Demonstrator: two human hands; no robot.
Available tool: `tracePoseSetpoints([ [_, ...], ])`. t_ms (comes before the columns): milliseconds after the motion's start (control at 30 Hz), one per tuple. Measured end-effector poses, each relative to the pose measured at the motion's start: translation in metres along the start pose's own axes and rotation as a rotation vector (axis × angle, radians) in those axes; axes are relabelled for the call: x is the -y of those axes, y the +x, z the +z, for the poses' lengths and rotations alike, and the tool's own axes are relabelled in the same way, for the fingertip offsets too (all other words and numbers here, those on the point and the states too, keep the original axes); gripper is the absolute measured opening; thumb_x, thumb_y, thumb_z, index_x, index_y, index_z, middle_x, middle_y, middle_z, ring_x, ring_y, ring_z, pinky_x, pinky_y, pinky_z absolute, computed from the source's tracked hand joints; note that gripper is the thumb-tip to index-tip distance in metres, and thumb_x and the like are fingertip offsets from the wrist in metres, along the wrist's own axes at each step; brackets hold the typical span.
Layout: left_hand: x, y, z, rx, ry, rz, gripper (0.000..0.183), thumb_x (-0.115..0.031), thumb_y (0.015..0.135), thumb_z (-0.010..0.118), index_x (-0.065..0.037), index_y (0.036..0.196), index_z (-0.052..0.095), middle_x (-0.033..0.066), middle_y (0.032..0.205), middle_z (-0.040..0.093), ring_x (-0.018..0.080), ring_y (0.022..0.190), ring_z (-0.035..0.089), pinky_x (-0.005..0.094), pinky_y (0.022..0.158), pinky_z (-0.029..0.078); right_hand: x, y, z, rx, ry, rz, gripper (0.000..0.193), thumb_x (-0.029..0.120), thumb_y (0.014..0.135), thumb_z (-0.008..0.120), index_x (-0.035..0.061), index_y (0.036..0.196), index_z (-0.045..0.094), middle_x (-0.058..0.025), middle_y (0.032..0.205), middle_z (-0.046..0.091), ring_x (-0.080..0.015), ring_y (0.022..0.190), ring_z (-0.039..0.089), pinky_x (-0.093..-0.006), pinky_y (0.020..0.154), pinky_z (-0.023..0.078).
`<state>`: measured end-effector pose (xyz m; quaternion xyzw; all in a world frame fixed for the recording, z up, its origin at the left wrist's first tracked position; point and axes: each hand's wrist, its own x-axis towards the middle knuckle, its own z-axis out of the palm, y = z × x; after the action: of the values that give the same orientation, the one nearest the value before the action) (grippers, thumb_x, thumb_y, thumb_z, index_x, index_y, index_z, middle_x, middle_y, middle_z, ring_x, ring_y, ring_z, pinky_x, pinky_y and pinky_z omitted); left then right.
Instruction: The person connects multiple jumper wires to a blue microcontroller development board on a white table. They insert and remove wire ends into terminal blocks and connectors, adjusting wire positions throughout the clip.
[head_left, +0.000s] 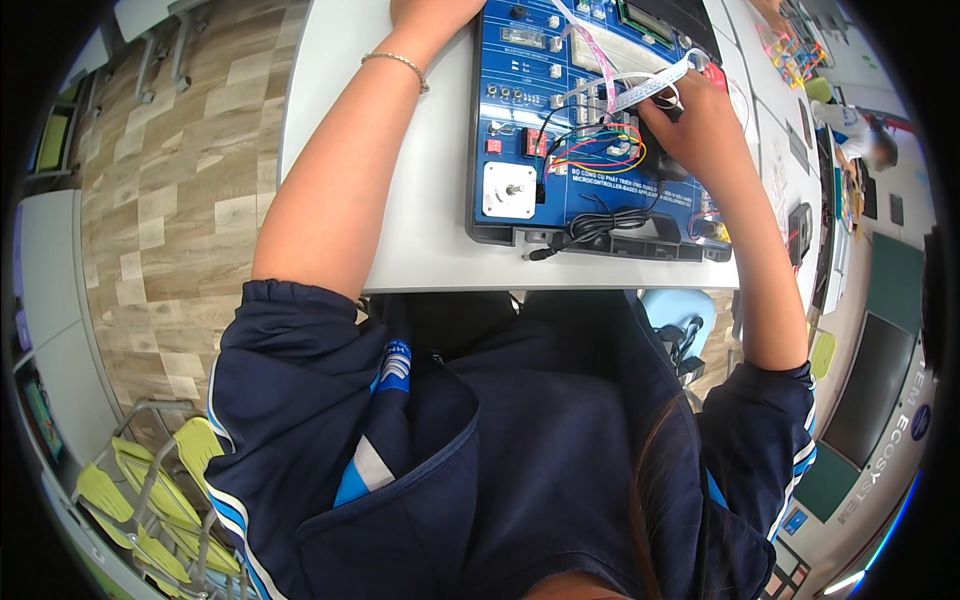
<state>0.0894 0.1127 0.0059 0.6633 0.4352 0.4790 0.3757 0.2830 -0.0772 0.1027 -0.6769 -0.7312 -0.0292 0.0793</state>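
A blue microcontroller training board (pixel 590 190) in a black case lies on the white table in front of me. My right hand (pixel 695 115) is over its right half, fingers curled and pinched at a white ribbon cable (pixel 645 88); the fingertips are partly hidden by the cable. Below them, thin red, yellow, green and black jumper wires (pixel 610 150) loop across the board. My left hand (pixel 437 10) is at the table's upper part, beside the board's top left corner; its fingers are cut off by the frame edge. A square stepper motor (pixel 510 190) sits at the board's lower left corner.
A coiled black cable (pixel 605 225) with a plug lies over the case's near edge. Past the board's right side, more items rest on the white tabletop (pixel 340 100). Green folding chairs (pixel 160 490) stand at lower left. Another person (pixel 855 130) is far right.
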Motion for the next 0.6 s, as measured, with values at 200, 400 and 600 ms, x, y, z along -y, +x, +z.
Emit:
tracePoseSetpoints([
  [200, 0.003, 0.001, 0.001, -0.012, -0.001, 0.021, 0.019, -0.026, 0.089, 0.059, -0.008, 0.091, 0.066, 0.0073, 0.071, 0.065, 0.0228, 0.067, 0.062, 0.035, 0.064, 0.049, 0.001, 0.001, -0.012, 0.088, 0.039, -0.053, 0.021, 0.018, 0.077, 0.073, 0.0013, 0.089, 0.072, -0.0172, 0.087, 0.069, -0.0322, 0.079, 0.067, -0.0383, 0.075, 0.053],
  [400, -0.001, -0.001, -0.002, -0.01, 0.024, -0.004, 0.019, -0.026, 0.089, 0.059, -0.008, 0.091, 0.066, 0.0076, 0.073, 0.066, 0.0221, 0.068, 0.063, 0.0347, 0.065, 0.049, 0.01, 0.008, -0.012, 0.102, 0.048, 0.064, 0.022, 0.017, 0.071, 0.075, 0.0016, 0.087, 0.074, -0.0168, 0.079, 0.07, -0.0309, 0.072, 0.069, -0.0368, 0.071, 0.054],
  [600, 0.006, -0.001, 0.003, 0.004, -0.001, 0.018, 0.017, -0.023, 0.089, 0.06, -0.008, 0.093, 0.066, 0.006, 0.072, 0.065, 0.0197, 0.067, 0.062, 0.0325, 0.065, 0.049, 0.007, 0.016, -0.015, 0.173, -0.02, 0.049, 0.016, 0.016, 0.068, 0.073, 0.0032, 0.078, 0.073, -0.0177, 0.072, 0.067, -0.0326, 0.07, 0.068, -0.0402, 0.069, 0.053],
])
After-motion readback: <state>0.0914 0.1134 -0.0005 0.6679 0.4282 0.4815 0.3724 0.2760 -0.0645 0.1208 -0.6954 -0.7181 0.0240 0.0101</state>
